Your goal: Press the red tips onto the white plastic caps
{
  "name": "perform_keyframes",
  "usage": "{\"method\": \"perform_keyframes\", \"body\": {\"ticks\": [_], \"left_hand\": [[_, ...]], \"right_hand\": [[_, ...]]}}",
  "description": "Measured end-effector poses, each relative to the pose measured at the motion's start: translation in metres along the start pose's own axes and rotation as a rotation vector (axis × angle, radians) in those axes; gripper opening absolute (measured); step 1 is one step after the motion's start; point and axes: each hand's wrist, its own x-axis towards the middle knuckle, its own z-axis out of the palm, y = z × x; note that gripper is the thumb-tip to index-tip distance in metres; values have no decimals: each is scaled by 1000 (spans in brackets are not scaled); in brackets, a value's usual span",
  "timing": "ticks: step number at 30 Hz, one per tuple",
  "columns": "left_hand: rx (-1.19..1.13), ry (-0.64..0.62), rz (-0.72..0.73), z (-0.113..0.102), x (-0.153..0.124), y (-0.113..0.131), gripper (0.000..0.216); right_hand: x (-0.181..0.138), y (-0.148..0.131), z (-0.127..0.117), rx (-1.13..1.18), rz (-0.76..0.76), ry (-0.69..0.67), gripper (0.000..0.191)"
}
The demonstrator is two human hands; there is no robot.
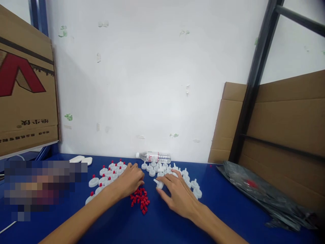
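The fingers (166, 181) of the right hand (179, 195) are pinching a white plastic round cap with a narrow nozzle (159, 184) between thumb and forefinger, its nozzle pointing up and to the left. The left hand (130, 179) is hovering at the far edge of a loose pile of small red plastic tips (142, 199), its fingers curling downward; whether they are gripping a tip cannot be told, since the hand is hiding the contact.

On the blue worktop (157, 225), white round caps topped with red tips (103, 181) are standing in rows beside the left forearm. More white nozzle caps without red tips (160, 169) are clustering behind and beyond the right hand. A clear plastic bottle with a red-and-white label (153, 157) is lying on its side behind them, near the white wall (142, 84). Dark grey plastic bags (254, 193) are lying at the right, near brown cardboard sheets (286, 122). A brown cardboard box with red printing (27, 112) is standing at the left.
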Motion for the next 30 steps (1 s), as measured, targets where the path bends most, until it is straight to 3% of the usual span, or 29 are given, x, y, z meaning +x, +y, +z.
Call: {"method": "perform_keyframes", "body": {"ticks": [6, 15, 20, 30], "left_hand": [[-25, 46, 22, 3, 3, 4, 11], [-352, 329, 184, -8, 5, 19, 19], [-324, 344, 246, -6, 5, 23, 23], [-533, 345, 113, -3, 4, 24, 21]], "right_hand": [[0, -1, -2, 16, -10, -3, 30], [1, 5, 2, -17, 28, 54, 31], [1, 4, -1, 7, 3, 61, 34], [1, 3, -4, 59, 16, 115, 35]]}}
